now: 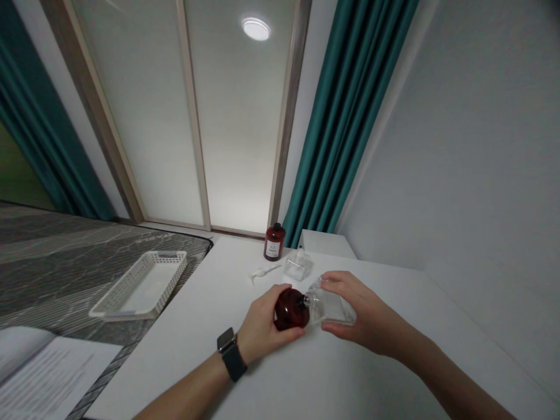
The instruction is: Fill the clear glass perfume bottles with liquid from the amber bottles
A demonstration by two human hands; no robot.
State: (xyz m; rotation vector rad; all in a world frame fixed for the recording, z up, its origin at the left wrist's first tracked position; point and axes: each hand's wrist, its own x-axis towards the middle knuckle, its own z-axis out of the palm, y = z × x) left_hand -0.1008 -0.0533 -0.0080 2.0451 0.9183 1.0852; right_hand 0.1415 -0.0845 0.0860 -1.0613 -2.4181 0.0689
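My left hand (266,321), with a dark watch on its wrist, is wrapped round a dark red-brown bottle (291,309). The bottle's neck points right. My right hand (356,312) grips a clear glass bottle (330,306) tilted on its side, its neck meeting the brown bottle's mouth. Whether liquid passes between them is too small to tell. Beyond the hands, a second brown bottle (275,242) with a black top and white label stands upright. Beside it is another clear square bottle (298,264). A white pump head with a thin tube (265,272) lies to the left.
All this is on a white table (227,350). A white perforated basket (105,309) and an open book (56,373) lie on the grey surface to the left. A white box-like piece (328,242) stands behind the table, near the teal curtain (336,116) and wall.
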